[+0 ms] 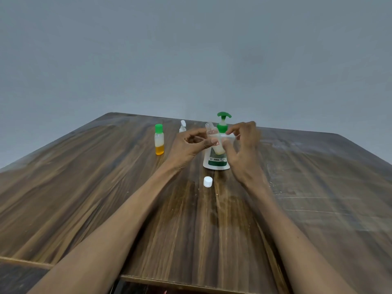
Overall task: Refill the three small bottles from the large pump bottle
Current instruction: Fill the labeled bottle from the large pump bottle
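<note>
Pump bottle (218, 161), white body with green pump head, upright on tabletop (106, 187) past mid-depth, right of centre; label partly visible low on body, upper body hidden behind hands and held bottle.

Head view, surface and room: dark wood-grain tabletop, streaky, pale scuffs and whitish smears on right half, darker glossy patch near centre in front of pump bottle. Near edge visible at bottom, dark area below, contents unreadable. Plain grey-blue wall (191, 49) filling whole upper half, bare.

Other things: small bottle with green cap (159, 140) upright well left of pump bottle, orange liquid at base, cloudy pale layer above, cap on. Small clear bottle with white flip top (182, 126) further back, between green-capped bottle and pump bottle, mostly hidden behind left hand, fill level not readable. Loose white cap (207, 181) lying on tabletop just in front of pump bottle, apart from both hands.

Hands: open small bottle (214, 139), uncapped, threaded neck up, tilted slightly left, held in air in front of pump bottle, pale cloudy liquid in lower part. Left hand (188, 145) pinching it, thumb and fingers closed on its side. Right hand (244, 145) half-curled, thumb touching bottle's lower right side, other fingers spread above, near pump collar; firm grip on right side unclear, some motion blur. Both bare forearms reaching in from bottom corners, crossing much of near tabletop.
</note>
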